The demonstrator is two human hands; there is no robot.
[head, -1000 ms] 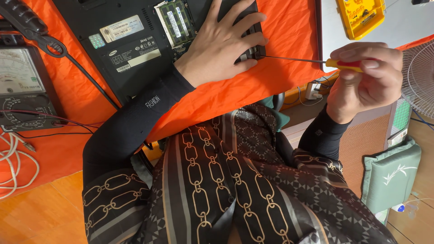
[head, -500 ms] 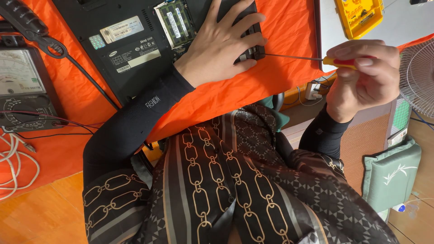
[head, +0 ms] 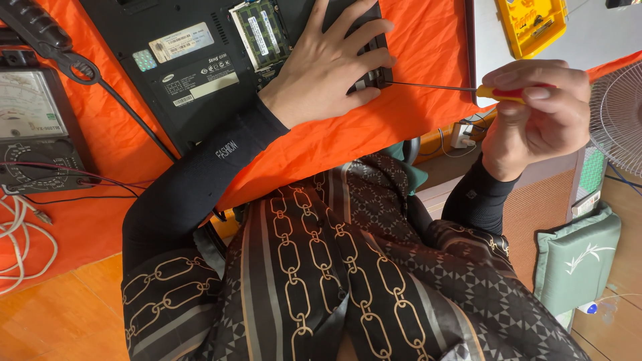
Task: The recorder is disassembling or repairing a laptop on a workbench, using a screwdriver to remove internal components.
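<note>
Centrally, white rectangular labels point(head: 182, 41) on upturned black laptop point(head: 200, 73).

bare orange cloth point(head: 428, 40) lies open beyond the laptop point(head: 200, 60); the left hand point(head: 328, 67) covers its corner.

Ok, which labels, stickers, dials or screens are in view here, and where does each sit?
White rectangular label: on the black upturned laptop base, upper left.
Small shiny square sticker: just left of that label.
Long pale label strip: below them, slanted.
White strip labels on green memory modules: open bay beside the left hand.
Pale analogue meter dial: far left, on orange cloth.
</note>
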